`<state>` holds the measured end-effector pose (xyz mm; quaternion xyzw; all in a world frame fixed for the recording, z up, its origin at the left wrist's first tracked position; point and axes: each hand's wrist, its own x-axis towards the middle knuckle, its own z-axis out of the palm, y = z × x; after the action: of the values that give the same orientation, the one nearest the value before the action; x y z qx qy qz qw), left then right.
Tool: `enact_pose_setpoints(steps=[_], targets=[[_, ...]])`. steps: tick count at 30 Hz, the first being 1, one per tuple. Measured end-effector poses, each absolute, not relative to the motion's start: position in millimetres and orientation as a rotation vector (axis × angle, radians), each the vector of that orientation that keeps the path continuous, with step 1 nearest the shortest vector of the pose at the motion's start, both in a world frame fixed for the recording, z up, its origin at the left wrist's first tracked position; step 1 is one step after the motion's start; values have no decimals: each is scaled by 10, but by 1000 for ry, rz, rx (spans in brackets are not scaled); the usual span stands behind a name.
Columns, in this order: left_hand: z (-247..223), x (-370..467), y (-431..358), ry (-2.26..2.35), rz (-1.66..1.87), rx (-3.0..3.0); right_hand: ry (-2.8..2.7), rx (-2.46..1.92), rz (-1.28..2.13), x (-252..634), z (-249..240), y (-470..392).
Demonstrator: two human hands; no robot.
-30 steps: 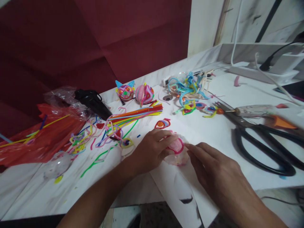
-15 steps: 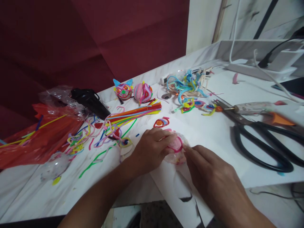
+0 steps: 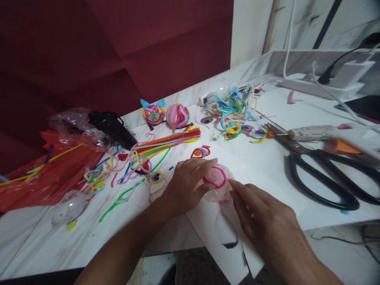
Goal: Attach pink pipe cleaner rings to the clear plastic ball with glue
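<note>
Both my hands hold a clear plastic ball that carries a pink spiral of pipe cleaner on top, resting on white paper near the table's front edge. My left hand cups the ball's left side, fingers curled over it. From the right, the fingertips of my right hand press against its lower side. A small red and orange pipe-cleaner coil lies just behind the ball.
Large black scissors and a glue gun lie at right. Straight pipe cleaners, tangled scraps, two decorated balls, a black tool and a red plastic bag fill the left. A power strip sits behind.
My hands have turned the ball a little, so the pink spiral now faces up more fully. My left fingers have opened off its top.
</note>
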<state>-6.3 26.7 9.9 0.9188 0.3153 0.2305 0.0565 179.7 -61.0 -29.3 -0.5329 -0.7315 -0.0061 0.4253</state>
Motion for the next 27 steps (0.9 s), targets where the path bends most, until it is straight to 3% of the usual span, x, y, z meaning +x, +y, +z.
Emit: enact_pose_setpoints(steps=[4, 14, 24, 27], targets=[[54, -97, 306, 925, 768, 2609, -1838, -1352, -39, 1797, -299, -614], [24, -130, 374, 906, 542, 2337, -1856, -1338, 4, 1780, -293, -583], [-116, 14, 106, 1321, 711, 2562, -1967, -1267, 230, 1977, -233, -304], [-110, -7, 125, 1218, 765, 2707, -1992, -1260, 269, 2011, -217, -264]])
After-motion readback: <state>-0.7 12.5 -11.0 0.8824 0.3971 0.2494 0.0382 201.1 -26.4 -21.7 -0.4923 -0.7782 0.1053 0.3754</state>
